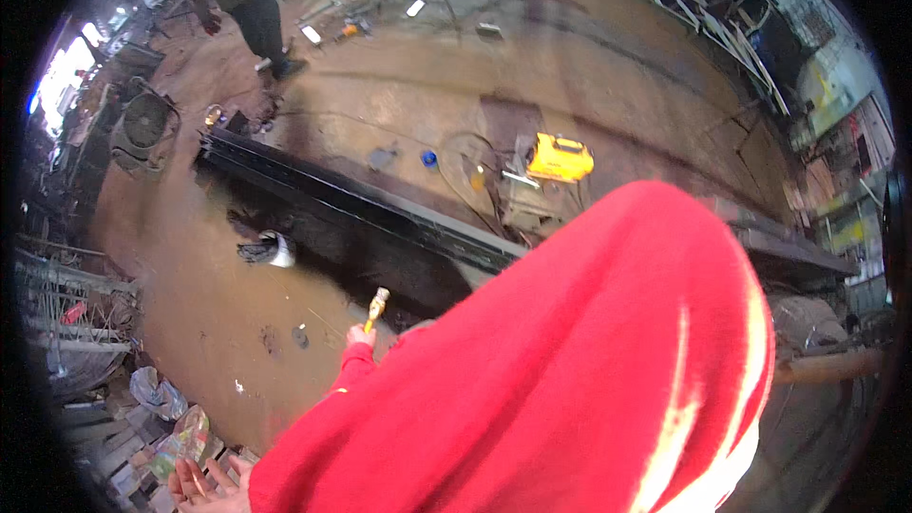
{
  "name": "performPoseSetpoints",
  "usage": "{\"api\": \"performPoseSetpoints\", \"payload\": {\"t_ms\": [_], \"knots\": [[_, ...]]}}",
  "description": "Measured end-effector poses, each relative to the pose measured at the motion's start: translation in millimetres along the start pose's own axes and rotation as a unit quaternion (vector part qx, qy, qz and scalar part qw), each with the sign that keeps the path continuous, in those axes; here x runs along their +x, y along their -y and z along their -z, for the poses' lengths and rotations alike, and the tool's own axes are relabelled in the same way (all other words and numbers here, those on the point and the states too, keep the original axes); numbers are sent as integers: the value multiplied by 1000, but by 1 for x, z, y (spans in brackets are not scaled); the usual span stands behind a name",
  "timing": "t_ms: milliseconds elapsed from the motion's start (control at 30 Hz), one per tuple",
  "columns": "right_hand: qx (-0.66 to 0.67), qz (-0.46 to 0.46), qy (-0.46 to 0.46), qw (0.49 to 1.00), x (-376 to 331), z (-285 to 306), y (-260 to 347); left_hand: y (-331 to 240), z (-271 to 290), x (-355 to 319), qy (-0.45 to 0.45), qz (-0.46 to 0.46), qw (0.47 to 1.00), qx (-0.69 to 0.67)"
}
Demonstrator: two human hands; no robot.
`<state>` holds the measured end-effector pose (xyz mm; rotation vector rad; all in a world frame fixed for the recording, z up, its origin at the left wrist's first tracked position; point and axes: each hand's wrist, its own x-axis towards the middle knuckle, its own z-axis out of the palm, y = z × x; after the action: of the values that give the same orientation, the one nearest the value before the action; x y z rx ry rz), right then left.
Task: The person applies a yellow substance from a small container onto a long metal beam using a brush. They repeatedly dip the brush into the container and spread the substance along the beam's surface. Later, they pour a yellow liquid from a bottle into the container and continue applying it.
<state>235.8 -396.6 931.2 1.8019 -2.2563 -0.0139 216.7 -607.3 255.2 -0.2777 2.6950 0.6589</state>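
Note:
My right hand (358,335), in a red sleeve, is closed around the yellow handle of a paintbrush (378,304). Its head points away from me, toward a long black metal beam (332,198) that runs from the far left toward the middle. The brush is apart from the beam. At the lower left, my left hand (211,489) is open with fingers spread and nothing in it. A white container (278,250) with dark stuff at its mouth stands or lies on the floor beside the beam; which, I cannot tell. Red cloth of my clothing hides much of the right half.
Beyond the beam are a yellow tool or case (560,159) and a small blue round thing (429,159). Another person (247,5) stands at the far left, near a round fan (145,121). Plastic bags (157,392) and rubble lie at the lower left. Metal bars line the right side.

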Motion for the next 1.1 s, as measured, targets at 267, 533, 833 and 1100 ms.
{"api": "performPoseSetpoints", "payload": {"t_ms": [267,533,833,1100], "knots": [[-64,15,70,995,25,-11,-5,-61,25,-35,79,54,995,-12],[-229,41,160,959,29,-27,-5,-67,33,-25,60,41,997,-4],[434,-386,-61,812,-233,-296,15,-67,22,-17,90,2,996,1],[342,-890,-279,119,-377,-446,339,-13,5,8,152,-56,981,104]]}}
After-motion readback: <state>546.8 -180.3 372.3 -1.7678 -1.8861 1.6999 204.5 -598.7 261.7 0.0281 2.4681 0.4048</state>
